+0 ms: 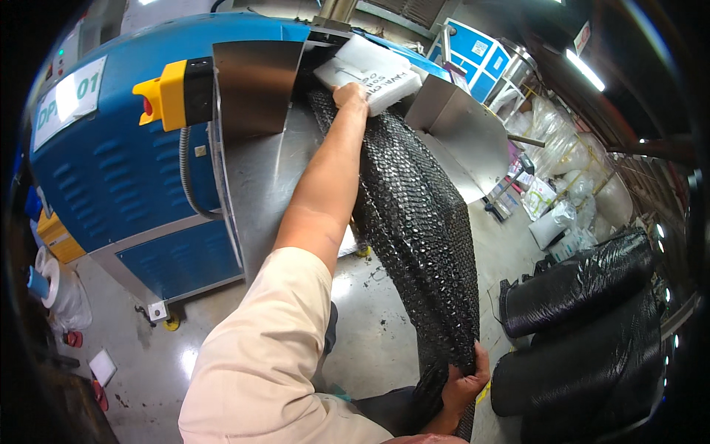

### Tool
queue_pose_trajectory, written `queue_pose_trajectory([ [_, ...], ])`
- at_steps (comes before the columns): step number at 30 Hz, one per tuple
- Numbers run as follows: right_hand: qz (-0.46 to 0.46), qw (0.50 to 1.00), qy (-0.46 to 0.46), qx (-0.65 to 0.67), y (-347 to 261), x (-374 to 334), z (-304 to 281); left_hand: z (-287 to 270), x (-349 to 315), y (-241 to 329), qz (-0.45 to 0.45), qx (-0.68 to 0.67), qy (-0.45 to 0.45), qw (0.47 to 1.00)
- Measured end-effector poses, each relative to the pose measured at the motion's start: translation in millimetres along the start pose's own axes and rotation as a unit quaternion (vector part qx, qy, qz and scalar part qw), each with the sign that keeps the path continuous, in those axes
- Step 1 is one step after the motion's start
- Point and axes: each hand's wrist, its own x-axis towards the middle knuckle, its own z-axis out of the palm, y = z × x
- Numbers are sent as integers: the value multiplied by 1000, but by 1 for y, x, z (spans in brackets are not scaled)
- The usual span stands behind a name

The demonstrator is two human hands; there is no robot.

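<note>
A long length of black bubble wrap [418, 214] runs from the machine's metal feed opening down toward my body. My left hand [351, 96], at the end of an outstretched arm, grips the near edge of a white block [373, 70] with black lettering. That block lies over the far end of the wrap, inside the opening; whether it is foam or a wrapped bundle I cannot tell. Low on the right, my right hand [462, 385] is closed round the near end of the wrap, thumb on the outer side. Some of its fingers are hidden behind the black sheet.
A blue machine [133, 155] stands at left, with a yellow switch box [174, 96] on its side. Metal guards [458, 126] flank the opening. Black rolls [584, 288] lie at right, below piled clear plastic [569, 140]. White film rolls [63, 285] stand at far left.
</note>
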Motion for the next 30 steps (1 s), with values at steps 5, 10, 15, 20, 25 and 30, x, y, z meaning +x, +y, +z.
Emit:
queue_pose_trajectory([
  [5,18,1000,-3,-6,-10,2,0,-3,0,-3,-14,-31,-14,999],
  [10,18,996,-63,-64,0,-2,14,6,19,-18,33,-1,-32,999],
  [15,21,991,-124,-33,21,-25,51,60,-74,20,95,24,-90,991],
  [20,141,929,-337,64,0,-19,56,97,-211,94,141,-109,-262,948],
  [25,121,944,-295,83,-14,25,15,28,-329,108,119,-92,-431,890],
  [30,4,969,-84,234,-70,79,-24,-110,-392,89,145,35,-496,855],
])
